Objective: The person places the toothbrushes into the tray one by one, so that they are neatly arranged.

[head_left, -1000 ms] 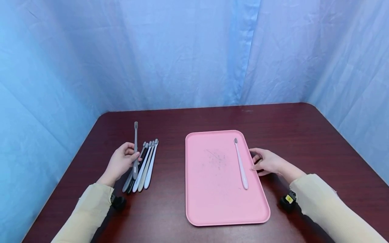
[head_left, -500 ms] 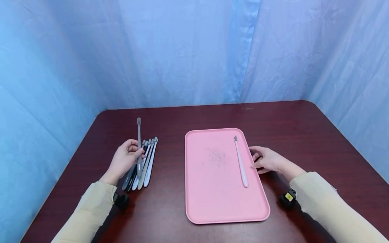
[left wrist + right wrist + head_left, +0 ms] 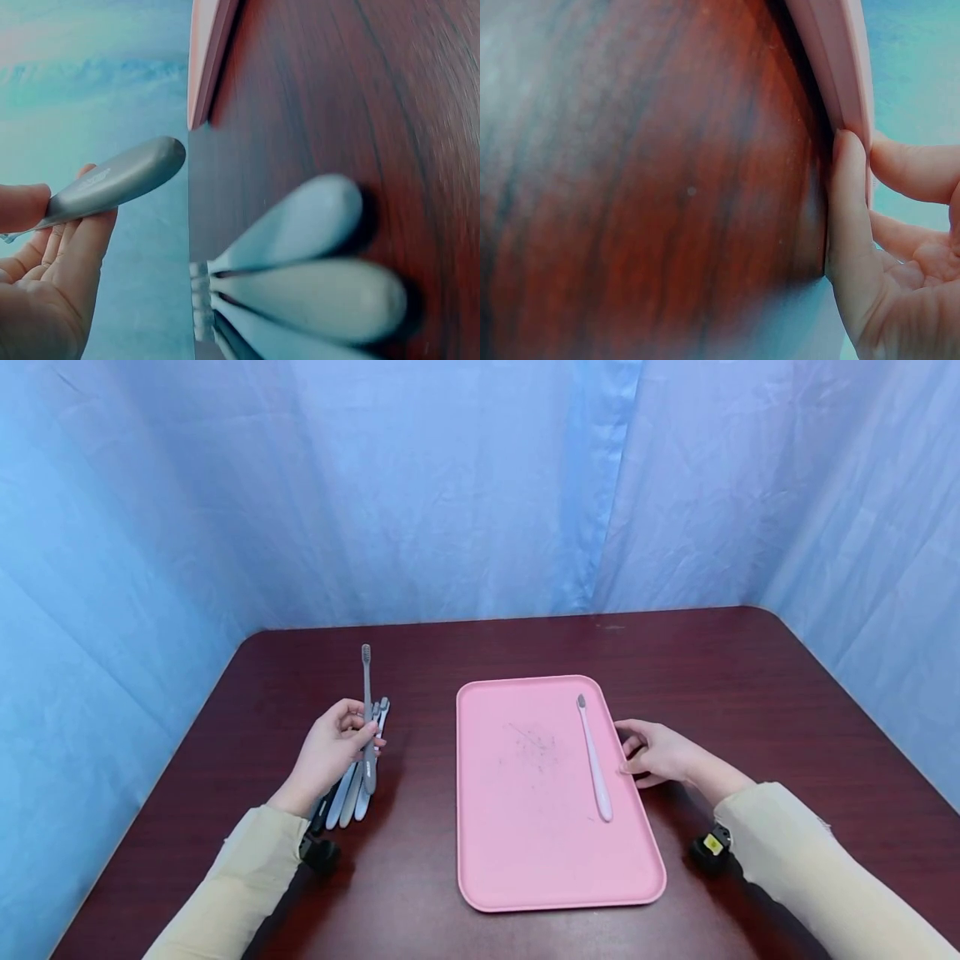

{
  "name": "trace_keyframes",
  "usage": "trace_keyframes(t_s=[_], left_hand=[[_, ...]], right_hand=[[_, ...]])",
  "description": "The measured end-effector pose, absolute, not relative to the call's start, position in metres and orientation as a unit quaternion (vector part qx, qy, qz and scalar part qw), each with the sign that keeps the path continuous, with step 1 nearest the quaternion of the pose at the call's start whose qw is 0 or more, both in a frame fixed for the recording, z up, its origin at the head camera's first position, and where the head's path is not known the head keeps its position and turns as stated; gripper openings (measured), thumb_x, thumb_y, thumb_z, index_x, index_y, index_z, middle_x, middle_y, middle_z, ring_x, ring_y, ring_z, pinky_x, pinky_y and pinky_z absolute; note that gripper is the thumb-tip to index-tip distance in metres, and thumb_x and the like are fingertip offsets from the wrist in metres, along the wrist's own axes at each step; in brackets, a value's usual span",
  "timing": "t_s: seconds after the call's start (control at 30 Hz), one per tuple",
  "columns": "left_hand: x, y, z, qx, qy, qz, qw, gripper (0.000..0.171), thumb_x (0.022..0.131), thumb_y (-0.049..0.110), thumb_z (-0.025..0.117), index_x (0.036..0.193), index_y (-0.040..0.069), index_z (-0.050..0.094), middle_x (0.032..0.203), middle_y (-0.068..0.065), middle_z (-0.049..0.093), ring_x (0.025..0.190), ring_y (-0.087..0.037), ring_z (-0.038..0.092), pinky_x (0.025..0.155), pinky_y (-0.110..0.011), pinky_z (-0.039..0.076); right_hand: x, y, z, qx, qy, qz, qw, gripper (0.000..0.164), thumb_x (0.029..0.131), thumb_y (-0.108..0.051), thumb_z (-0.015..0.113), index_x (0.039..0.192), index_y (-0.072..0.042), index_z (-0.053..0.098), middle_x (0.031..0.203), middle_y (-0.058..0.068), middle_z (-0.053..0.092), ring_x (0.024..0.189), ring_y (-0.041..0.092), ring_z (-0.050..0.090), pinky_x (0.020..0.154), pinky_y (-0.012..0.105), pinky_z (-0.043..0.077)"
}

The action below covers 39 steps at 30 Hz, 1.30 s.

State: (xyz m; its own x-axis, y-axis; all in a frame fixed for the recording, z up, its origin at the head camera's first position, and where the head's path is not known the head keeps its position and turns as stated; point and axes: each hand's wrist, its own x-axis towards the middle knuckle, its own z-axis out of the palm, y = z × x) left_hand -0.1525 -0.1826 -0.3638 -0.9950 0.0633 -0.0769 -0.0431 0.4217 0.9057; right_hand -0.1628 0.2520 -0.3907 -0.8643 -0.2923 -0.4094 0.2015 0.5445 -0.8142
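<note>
In the head view my left hand point(image 3: 335, 747) pinches a dark grey toothbrush point(image 3: 368, 768) between thumb and fingers, bristle end up, above the other toothbrushes point(image 3: 350, 802). The left wrist view shows the grip on the handle point(image 3: 124, 180), clear of the table. Several white, beige and dark toothbrushes lie fanned beneath, partly hidden by the hand. On the pink tray point(image 3: 525, 860) a single white toothbrush point(image 3: 596, 768) with a grey head lies along the right side. My right hand point(image 3: 660, 753) pinches the tray's right rim point(image 3: 847, 82) between thumb and fingers.
The dark red wooden table point(image 3: 420, 852) has a raised tray in its middle. Pale blue curtains point(image 3: 450, 493) hang behind and at both sides. A black wrist camera point(image 3: 321, 853) sits under the left sleeve, another camera point(image 3: 709, 852) under the right.
My left hand has moved right with the dark grey toothbrush, across the fanned toothbrushes towards the tray. The right hand keeps its place at the tray's rim.
</note>
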Motion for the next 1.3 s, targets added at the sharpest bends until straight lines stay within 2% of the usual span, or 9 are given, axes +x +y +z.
trace_keyframes(t_s=[0.1, 0.23, 0.43, 0.6, 0.67, 0.8, 0.9, 1.13, 1.3], left_hand=[[-0.151, -0.179, -0.366, 0.011, 0.827, 0.559, 0.056, 0.028, 0.097, 0.008, 0.052, 0.12, -0.004, 0.043, 0.106, -0.028, 0.057, 0.092, -0.033, 0.068, 0.076, -0.032, 0.058], [-0.149, -0.173, -0.367, 0.012, 0.814, 0.579, 0.055, 0.027, 0.096, 0.009, 0.054, 0.118, -0.002, 0.044, 0.104, -0.027, 0.058, 0.093, -0.034, 0.067, 0.076, -0.034, 0.058], [-0.148, -0.161, -0.365, 0.017, 0.797, 0.601, 0.056, 0.024, 0.095, 0.006, 0.054, 0.116, -0.001, 0.043, 0.096, -0.019, 0.058, 0.091, -0.032, 0.068, 0.076, -0.037, 0.058], [-0.146, -0.152, -0.366, 0.015, 0.784, 0.618, 0.065, 0.026, 0.095, 0.004, 0.053, 0.117, -0.003, 0.042, 0.092, -0.012, 0.055, 0.087, -0.026, 0.069, 0.077, -0.038, 0.058], [-0.145, -0.149, -0.367, 0.015, 0.783, 0.618, 0.071, 0.027, 0.096, 0.005, 0.053, 0.118, -0.003, 0.042, 0.094, -0.014, 0.056, 0.087, -0.022, 0.069, 0.077, -0.037, 0.058], [-0.145, -0.143, -0.369, 0.024, 0.775, 0.627, 0.078, 0.024, 0.096, 0.007, 0.052, 0.118, -0.001, 0.043, 0.102, -0.024, 0.057, 0.088, -0.025, 0.068, 0.077, -0.036, 0.058], [-0.145, -0.136, -0.369, 0.032, 0.763, 0.641, 0.079, 0.021, 0.096, 0.005, 0.052, 0.115, 0.0, 0.045, 0.101, -0.025, 0.057, 0.087, -0.028, 0.068, 0.076, -0.038, 0.058], [-0.146, -0.117, -0.37, 0.034, 0.74, 0.665, 0.091, 0.021, 0.095, 0.003, 0.052, 0.114, -0.002, 0.044, 0.089, -0.011, 0.058, 0.081, -0.023, 0.069, 0.075, -0.041, 0.058], [-0.147, -0.104, -0.37, 0.04, 0.722, 0.684, 0.099, 0.019, 0.096, 0.002, 0.051, 0.112, -0.005, 0.043, 0.088, -0.012, 0.058, 0.078, -0.021, 0.068, 0.074, -0.042, 0.058]], right_hand=[[-0.163, 0.251, -0.391, -0.027, 0.839, -0.477, 0.261, 0.075, 0.082, 0.004, 0.065, 0.143, 0.008, 0.022, 0.1, 0.016, 0.052, 0.076, 0.015, 0.058, 0.067, 0.037, 0.059], [-0.163, 0.25, -0.391, -0.029, 0.842, -0.473, 0.259, 0.074, 0.082, 0.004, 0.065, 0.143, 0.007, 0.023, 0.099, 0.016, 0.052, 0.075, 0.015, 0.058, 0.066, 0.036, 0.059], [-0.163, 0.25, -0.392, -0.03, 0.842, -0.474, 0.256, 0.073, 0.082, 0.004, 0.065, 0.142, 0.007, 0.023, 0.098, 0.016, 0.052, 0.075, 0.015, 0.058, 0.066, 0.037, 0.059], [-0.162, 0.249, -0.393, -0.028, 0.835, -0.485, 0.259, 0.073, 0.081, 0.005, 0.064, 0.142, 0.008, 0.023, 0.098, 0.015, 0.052, 0.075, 0.014, 0.059, 0.066, 0.036, 0.058], [-0.162, 0.249, -0.393, -0.027, 0.835, -0.485, 0.259, 0.073, 0.081, 0.006, 0.063, 0.142, 0.008, 0.023, 0.097, 0.014, 0.052, 0.075, 0.013, 0.059, 0.066, 0.036, 0.058], [-0.162, 0.248, -0.391, -0.026, 0.837, -0.482, 0.258, 0.072, 0.081, 0.006, 0.063, 0.142, 0.008, 0.024, 0.097, 0.015, 0.052, 0.075, 0.014, 0.058, 0.066, 0.036, 0.058], [-0.162, 0.249, -0.39, -0.028, 0.836, -0.483, 0.259, 0.073, 0.081, 0.006, 0.063, 0.142, 0.008, 0.023, 0.097, 0.015, 0.052, 0.075, 0.014, 0.058, 0.066, 0.036, 0.058], [-0.162, 0.249, -0.392, -0.029, 0.836, -0.483, 0.258, 0.074, 0.081, 0.006, 0.064, 0.142, 0.008, 0.023, 0.097, 0.015, 0.053, 0.075, 0.014, 0.058, 0.065, 0.035, 0.058], [-0.162, 0.25, -0.392, -0.028, 0.838, -0.48, 0.259, 0.073, 0.082, 0.005, 0.064, 0.142, 0.008, 0.023, 0.098, 0.015, 0.052, 0.076, 0.014, 0.058, 0.066, 0.036, 0.058]])
